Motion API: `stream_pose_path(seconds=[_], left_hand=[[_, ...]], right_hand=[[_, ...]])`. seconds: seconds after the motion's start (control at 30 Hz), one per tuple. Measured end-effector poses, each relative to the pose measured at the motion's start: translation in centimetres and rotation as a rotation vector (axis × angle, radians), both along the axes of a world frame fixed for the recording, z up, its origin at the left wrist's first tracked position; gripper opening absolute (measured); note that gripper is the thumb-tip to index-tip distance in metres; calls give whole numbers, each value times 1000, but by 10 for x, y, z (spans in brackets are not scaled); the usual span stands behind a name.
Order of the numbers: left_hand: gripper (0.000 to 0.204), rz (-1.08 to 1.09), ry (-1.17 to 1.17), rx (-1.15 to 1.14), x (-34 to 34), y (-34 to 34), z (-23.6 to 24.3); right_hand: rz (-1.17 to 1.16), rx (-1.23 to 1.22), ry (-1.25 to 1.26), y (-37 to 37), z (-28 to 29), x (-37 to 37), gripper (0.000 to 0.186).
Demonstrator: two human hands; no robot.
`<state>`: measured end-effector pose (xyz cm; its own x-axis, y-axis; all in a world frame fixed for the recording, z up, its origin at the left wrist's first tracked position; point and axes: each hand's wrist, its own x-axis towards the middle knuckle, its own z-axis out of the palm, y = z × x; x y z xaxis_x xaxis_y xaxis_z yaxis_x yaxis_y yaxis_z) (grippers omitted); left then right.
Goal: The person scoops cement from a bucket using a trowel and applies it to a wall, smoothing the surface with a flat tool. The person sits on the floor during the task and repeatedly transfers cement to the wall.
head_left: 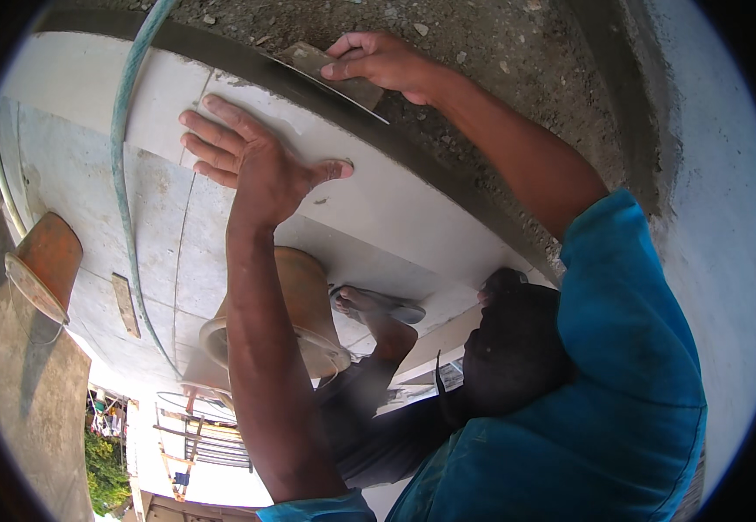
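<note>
My left hand [252,161] lies spread on the slab [378,191], my right hand [387,65] grips a board [361,90], apparently smoothing mortar [200,45]; next, level pressure.

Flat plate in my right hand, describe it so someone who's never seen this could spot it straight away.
Find the pale tiled surface, then the dark band along its upper edge. By that band, the right hand grips a flat, roughly rectangular plate with a thin bright edge. Unlike the narrow slat lying beside the green hose, it is held in a hand.
</note>
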<state>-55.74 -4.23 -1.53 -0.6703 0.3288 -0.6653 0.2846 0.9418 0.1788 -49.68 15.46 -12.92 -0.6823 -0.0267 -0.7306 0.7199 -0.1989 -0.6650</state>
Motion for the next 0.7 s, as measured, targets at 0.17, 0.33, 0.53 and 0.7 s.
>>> stream_pose_path(seconds=[0.17, 0.33, 0.53, 0.7], left_hand=[[170, 6, 8, 4, 0, -1, 1], [170, 9, -4, 44, 0, 1, 3], [170, 27, -31, 94, 0, -2, 4], [170, 22, -43, 94, -2, 0, 4]], right_hand=[[-14, -40, 10, -2, 42, -6, 54], [-63, -111, 81, -4, 85, -11, 54], [-108, -36, 99, 7, 65, -24, 49], [-38, 73, 9, 5, 15, -36, 60]])
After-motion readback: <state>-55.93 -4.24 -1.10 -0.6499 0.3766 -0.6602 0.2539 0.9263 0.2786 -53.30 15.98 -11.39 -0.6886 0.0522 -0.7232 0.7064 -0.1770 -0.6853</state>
